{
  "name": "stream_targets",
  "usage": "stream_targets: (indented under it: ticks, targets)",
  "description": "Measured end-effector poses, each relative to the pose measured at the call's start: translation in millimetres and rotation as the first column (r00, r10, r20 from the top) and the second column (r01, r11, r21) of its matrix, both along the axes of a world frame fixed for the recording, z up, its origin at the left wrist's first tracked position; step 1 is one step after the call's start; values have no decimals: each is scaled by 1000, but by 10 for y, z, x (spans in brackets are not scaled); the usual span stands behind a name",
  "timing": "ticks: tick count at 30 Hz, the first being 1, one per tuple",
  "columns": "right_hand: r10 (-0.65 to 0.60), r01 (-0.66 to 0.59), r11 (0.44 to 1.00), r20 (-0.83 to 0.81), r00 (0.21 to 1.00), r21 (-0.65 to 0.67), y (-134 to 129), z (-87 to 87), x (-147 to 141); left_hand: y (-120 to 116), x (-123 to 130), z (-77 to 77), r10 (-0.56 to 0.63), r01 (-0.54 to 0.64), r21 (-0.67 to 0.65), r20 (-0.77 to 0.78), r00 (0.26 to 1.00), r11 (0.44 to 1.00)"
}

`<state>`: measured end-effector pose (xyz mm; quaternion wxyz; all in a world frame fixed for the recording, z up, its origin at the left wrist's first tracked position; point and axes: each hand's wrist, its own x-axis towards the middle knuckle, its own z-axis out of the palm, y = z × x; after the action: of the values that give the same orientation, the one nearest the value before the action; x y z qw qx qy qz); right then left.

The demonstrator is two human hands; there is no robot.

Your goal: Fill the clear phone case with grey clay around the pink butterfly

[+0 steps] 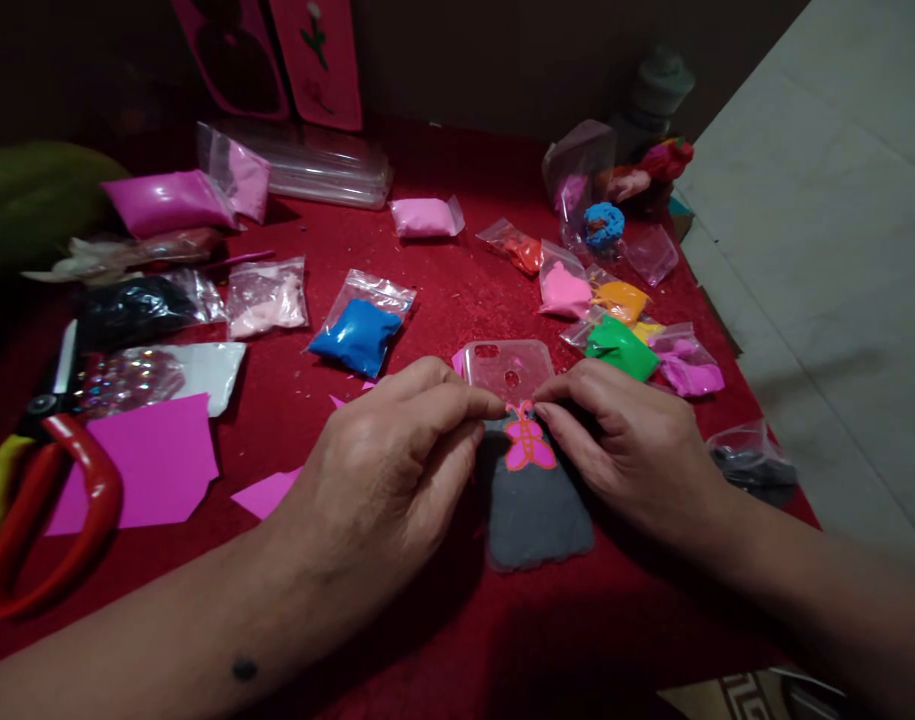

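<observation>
A clear phone case (511,362) lies on the red cloth, its lower part covered by a dark grey clay layer (539,515). A pink butterfly with orange outlines (530,446) sits on the upper part of the grey layer. My left hand (408,450) is closed, its fingertips at the left antenna of the butterfly. From the right, my right hand (626,435) pinches with thumb and index finger beside the other antenna. Anything between the fingertips of either hand is too small to make out.
Red-handled scissors (89,480) and magenta paper (153,460) lie at left. Bags of blue clay (359,335), green clay (620,345) and pink clay (427,217) lie beyond the hands. A clear plastic box (322,165) stands at the back. The table's right edge borders a tiled floor (824,230).
</observation>
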<state>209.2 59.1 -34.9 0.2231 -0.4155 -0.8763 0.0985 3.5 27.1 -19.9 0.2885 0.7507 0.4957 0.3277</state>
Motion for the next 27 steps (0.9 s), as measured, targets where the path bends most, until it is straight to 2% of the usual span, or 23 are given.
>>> stream_targets:
  ticks: [4,10,21,27]
  targets:
    - [-11,8,997,-29,1000,-75,-11,32,6,4,1,25,-3,4,-22,5,1000,1000]
    - [37,-38,999,-71,997,-18,-54,63,47,1,4,19,4,-4,-29,2,1000,1000]
    - [71,-73,996,-34,997,-43,-56,21,36,18,4,36,-3,4,3,-22,1000,1000]
    - [63,-64,998,-82,995,-3,-85,62,39,-3,-8,25,1,2,-78,36,999,997]
